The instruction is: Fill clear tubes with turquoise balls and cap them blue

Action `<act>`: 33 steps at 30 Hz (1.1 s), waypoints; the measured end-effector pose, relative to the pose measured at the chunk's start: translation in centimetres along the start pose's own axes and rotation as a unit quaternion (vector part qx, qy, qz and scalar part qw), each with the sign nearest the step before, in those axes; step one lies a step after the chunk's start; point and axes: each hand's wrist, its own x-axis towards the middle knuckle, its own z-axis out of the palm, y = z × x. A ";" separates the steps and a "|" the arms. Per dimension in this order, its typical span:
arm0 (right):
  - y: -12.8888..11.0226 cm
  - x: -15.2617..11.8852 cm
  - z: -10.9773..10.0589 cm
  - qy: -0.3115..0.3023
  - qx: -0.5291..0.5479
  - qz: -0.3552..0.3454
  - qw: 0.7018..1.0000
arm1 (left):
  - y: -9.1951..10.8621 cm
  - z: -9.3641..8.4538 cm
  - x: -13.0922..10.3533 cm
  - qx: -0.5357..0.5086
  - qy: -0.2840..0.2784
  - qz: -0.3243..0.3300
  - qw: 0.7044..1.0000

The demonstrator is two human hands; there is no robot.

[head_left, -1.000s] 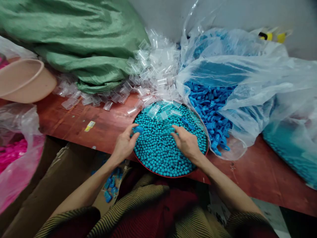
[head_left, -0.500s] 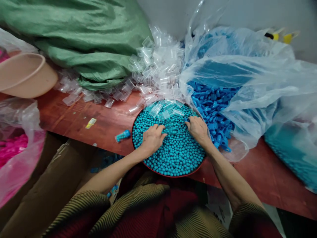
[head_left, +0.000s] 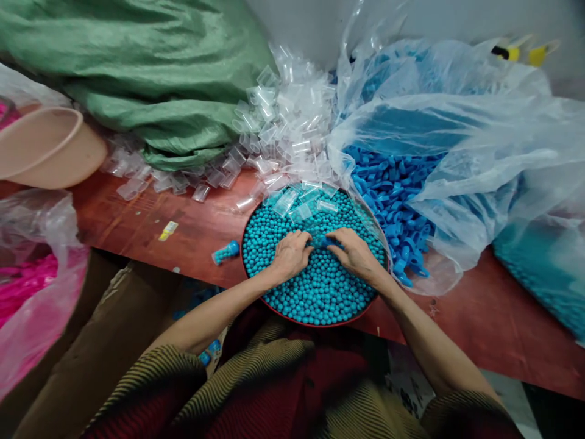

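A round red basin (head_left: 387,266) full of turquoise beads (head_left: 320,299) sits before me. Over the beads, my left hand (head_left: 291,255) has its fingers closed on what looks like a clear plastic tube (head_left: 315,233), hard to see against them. Facing it, my right hand (head_left: 355,255) pinches a blue cap (head_left: 327,242) between thumb and fingers, close to the left fingertips. Several empty clear tubes (head_left: 301,211) lie on the beads at the basin's far side. Left of the basin rests a bead-filled tube with a blue cap (head_left: 226,252).
Loose clear tubes (head_left: 292,122) are heaped behind the basin, beside a green sack (head_left: 173,79). Blue caps (head_left: 393,201) spill from a plastic bag (head_left: 493,146) on the right. A beige tub (head_left: 46,149) and a bag of pink pieces (head_left: 27,286) are at left.
My right hand has moved left and slightly down from the basin's right side, bringing the blue cap close to my left hand. The left hand has shifted slightly right.
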 end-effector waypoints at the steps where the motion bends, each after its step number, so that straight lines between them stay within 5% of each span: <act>1: -0.2 -0.1 0.1 -0.013 0.008 -0.008 1.000 | -0.1 -0.1 0.0 -0.016 0.000 -0.001 1.000; 5: -0.2 -0.4 -0.1 -0.051 -0.001 -0.007 0.999 | -0.6 -0.8 0.2 -0.083 -0.019 -0.020 0.996; 9: -0.5 0.0 -0.7 0.000 0.138 0.046 0.989 | -0.8 -1.3 0.5 -0.187 -0.025 -0.023 0.982; 17: -2.4 1.2 0.5 0.010 0.338 0.152 0.929 | -0.3 -0.4 0.2 -0.425 -0.076 -0.050 0.901; 24: -3.0 0.9 -0.2 -0.002 0.308 0.158 0.938 | 0.2 -0.2 -0.1 -0.475 -0.069 -0.113 0.870; 28: -2.9 1.0 -0.4 -0.025 0.342 0.140 0.929 | 0.8 -0.1 -0.4 -0.438 -0.061 -0.112 0.890; 33: -2.6 1.1 0.0 -0.004 0.408 0.180 0.895 | 1.3 -0.1 -0.7 -0.343 0.038 -0.026 0.938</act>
